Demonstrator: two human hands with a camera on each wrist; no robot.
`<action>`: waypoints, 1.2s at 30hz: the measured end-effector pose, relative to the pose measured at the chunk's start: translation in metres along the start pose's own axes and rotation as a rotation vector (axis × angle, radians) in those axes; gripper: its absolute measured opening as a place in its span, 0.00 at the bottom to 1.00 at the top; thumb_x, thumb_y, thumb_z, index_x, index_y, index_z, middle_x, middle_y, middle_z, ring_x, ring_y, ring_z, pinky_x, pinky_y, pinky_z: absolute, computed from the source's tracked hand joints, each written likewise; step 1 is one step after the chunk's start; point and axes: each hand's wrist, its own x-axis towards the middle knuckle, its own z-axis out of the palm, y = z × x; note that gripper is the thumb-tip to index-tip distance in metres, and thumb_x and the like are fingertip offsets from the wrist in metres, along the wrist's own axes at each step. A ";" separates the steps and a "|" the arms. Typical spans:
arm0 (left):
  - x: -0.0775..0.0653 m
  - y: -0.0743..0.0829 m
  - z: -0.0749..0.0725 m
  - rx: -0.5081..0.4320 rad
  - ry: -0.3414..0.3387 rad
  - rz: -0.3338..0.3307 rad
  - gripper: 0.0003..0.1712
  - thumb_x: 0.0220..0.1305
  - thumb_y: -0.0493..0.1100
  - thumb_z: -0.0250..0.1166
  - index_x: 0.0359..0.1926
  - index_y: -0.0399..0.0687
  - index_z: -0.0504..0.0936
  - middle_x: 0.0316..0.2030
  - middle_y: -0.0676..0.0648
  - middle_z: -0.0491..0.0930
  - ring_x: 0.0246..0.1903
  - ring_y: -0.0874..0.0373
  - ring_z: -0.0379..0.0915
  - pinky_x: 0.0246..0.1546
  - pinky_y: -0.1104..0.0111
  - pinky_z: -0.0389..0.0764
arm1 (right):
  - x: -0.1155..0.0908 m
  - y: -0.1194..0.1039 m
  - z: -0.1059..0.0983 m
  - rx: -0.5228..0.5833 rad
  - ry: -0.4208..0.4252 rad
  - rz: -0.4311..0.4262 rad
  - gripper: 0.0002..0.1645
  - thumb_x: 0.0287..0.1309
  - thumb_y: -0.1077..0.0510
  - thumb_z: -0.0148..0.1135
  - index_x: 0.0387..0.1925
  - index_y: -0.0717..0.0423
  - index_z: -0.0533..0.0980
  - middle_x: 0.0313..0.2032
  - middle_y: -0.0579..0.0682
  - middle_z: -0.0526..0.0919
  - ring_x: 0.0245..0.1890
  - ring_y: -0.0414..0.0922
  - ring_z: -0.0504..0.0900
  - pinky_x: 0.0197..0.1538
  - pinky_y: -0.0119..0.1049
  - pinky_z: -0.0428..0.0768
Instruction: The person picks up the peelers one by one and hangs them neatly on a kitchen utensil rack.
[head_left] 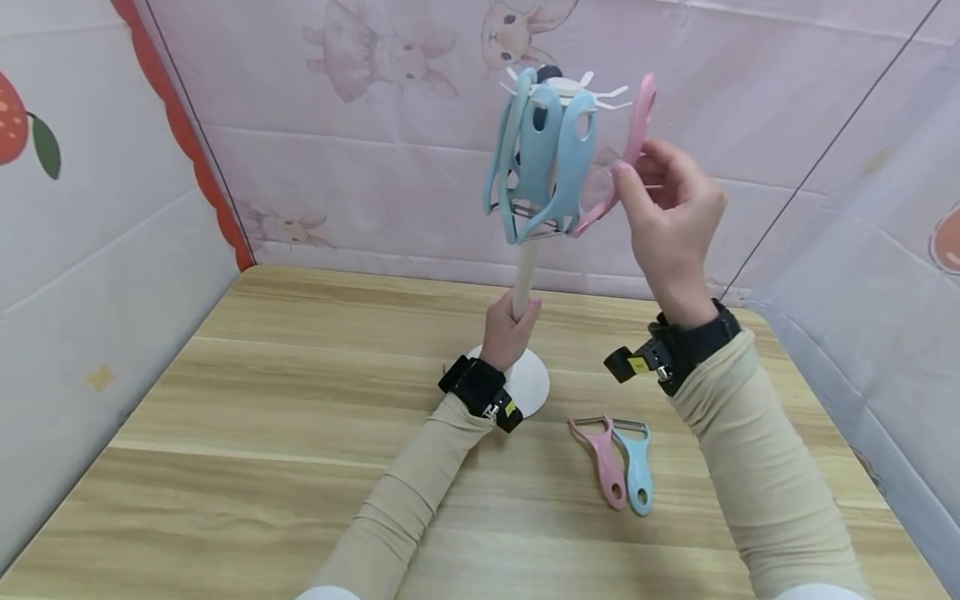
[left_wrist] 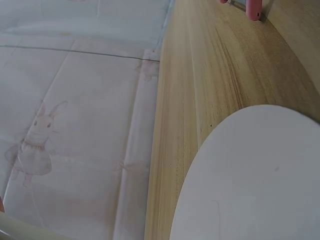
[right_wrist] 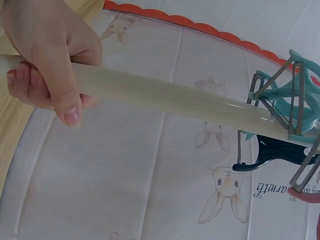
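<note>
My left hand (head_left: 508, 333) grips the white pole (head_left: 526, 271) of a rack with a round white base (head_left: 531, 387). White hooks (head_left: 570, 85) spread from the rack's top. Several light blue peelers (head_left: 576, 154) hang there, handles up and blades down. A dark peeler (right_wrist: 277, 152) also hangs among them in the right wrist view. At the rack's right side, my right hand (head_left: 675, 217) pinches a pink peeler (head_left: 641, 117) by its handle, its top close to the hook tips. Whether it hangs on a hook, I cannot tell.
On the wooden table (head_left: 300, 400), a pink peeler (head_left: 606, 462) and a light blue peeler (head_left: 638, 471) lie side by side, right of the base. Behind the table hangs a pink cloth (head_left: 390, 167) with rabbit prints. Pale cloth walls stand at both sides.
</note>
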 end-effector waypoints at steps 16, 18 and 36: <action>0.006 -0.036 0.008 -0.009 -0.005 0.037 0.13 0.63 0.35 0.54 0.22 0.41 0.64 0.13 0.53 0.57 0.13 0.62 0.51 0.16 0.73 0.55 | -0.003 -0.004 0.008 -0.040 -0.082 -0.051 0.16 0.53 0.61 0.61 0.44 0.62 0.78 0.36 0.54 0.83 0.30 0.37 0.79 0.36 0.27 0.76; 0.006 -0.036 0.008 -0.004 -0.007 0.041 0.13 0.63 0.35 0.54 0.22 0.40 0.64 0.13 0.53 0.57 0.13 0.62 0.52 0.16 0.73 0.55 | -0.004 -0.003 0.009 -0.048 -0.094 -0.047 0.16 0.53 0.61 0.61 0.45 0.62 0.78 0.36 0.55 0.83 0.30 0.36 0.79 0.36 0.26 0.77; 0.008 -0.038 0.003 -0.018 0.007 0.032 0.13 0.63 0.35 0.55 0.22 0.38 0.66 0.13 0.53 0.59 0.13 0.60 0.54 0.16 0.72 0.57 | -0.025 0.015 -0.006 -0.057 -0.172 -0.132 0.18 0.58 0.63 0.55 0.49 0.68 0.74 0.40 0.59 0.81 0.39 0.36 0.79 0.39 0.26 0.76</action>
